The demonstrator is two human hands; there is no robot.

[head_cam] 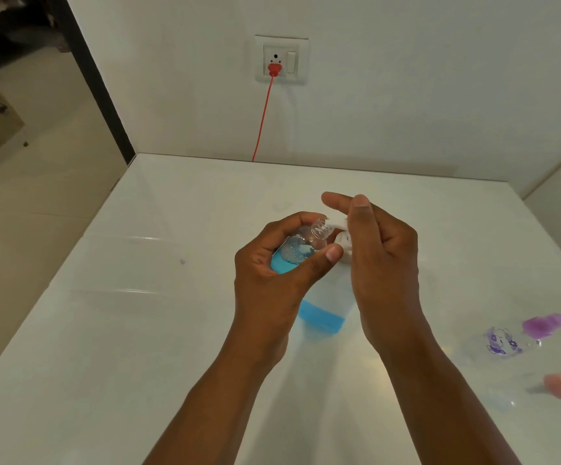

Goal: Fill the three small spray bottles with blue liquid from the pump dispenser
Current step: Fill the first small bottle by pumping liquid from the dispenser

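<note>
pink-capped bottle: nearest, 4 o'clock from the hands, lying on the white table, clear body, looks empty, waiting its turn
purple-capped bottle: just beyond it, 3 o'clock, also on its side, floral print, cap on, no blue visible inside
pump dispenser: centre of table under the hands, clear body with a low band of blue liquid; stands on the table so 1 hand alone can work the pump
left hand: fingers and thumb curled around a small clear spray bottle, cap off, tilted with the open neck toward 2 o'clock; blue pooled at the low end, bubbles above, roughly part full
reason for tilt: my read, brings the narrow neck up to the spout so the stream lands inside
right hand: on the white pump head, thumb on top, fingers curled about it, index finger extended; spout tip touches the bottle mouth
progress: judged 1 of 3 being filled, 2 untouched
far: wall socket at 12 o'clock, red plug and cord dropping behind the table edge
</note>
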